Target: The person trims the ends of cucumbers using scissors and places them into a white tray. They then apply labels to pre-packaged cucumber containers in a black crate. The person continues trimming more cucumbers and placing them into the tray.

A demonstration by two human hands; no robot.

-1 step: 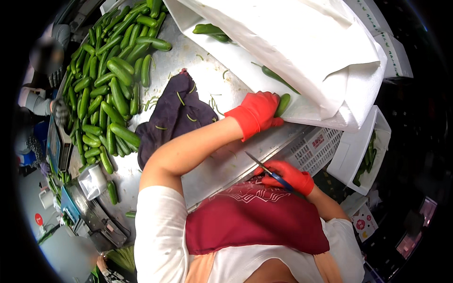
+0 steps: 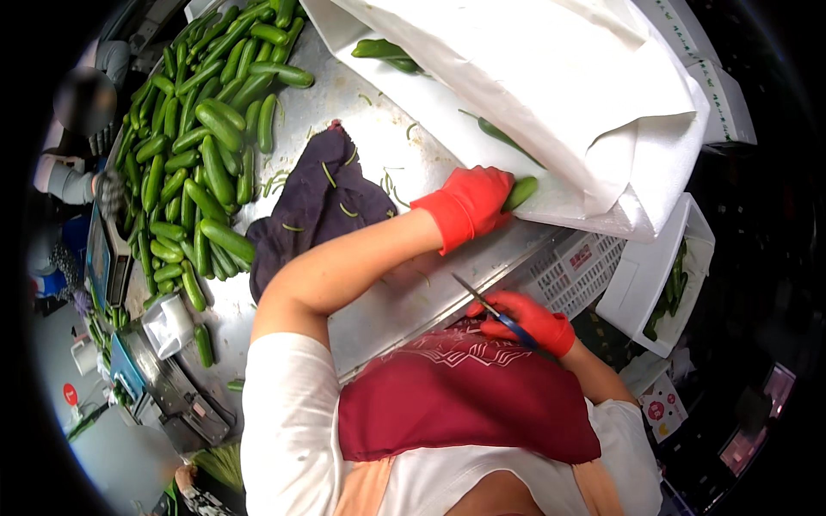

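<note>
My left hand, in a red rubber glove, is closed around a green cucumber whose end sticks out to the right. It is at the near edge of a white foam box draped with a white liner sheet. Close to my body, my right hand, also red-gloved, grips scissors with a blue handle; the thin blades point up and left. Inside the box, two or more cucumbers show at the far end, and another is partly covered by the sheet.
A large heap of cucumbers covers the left of the metal table. A dark cloth with green trimmings lies mid-table. A white crate and another foam box of cucumbers stand at right. People work at far left.
My left hand has turned slightly, and the end of its cucumber sits a little farther right. My right hand with the scissors has barely moved.
</note>
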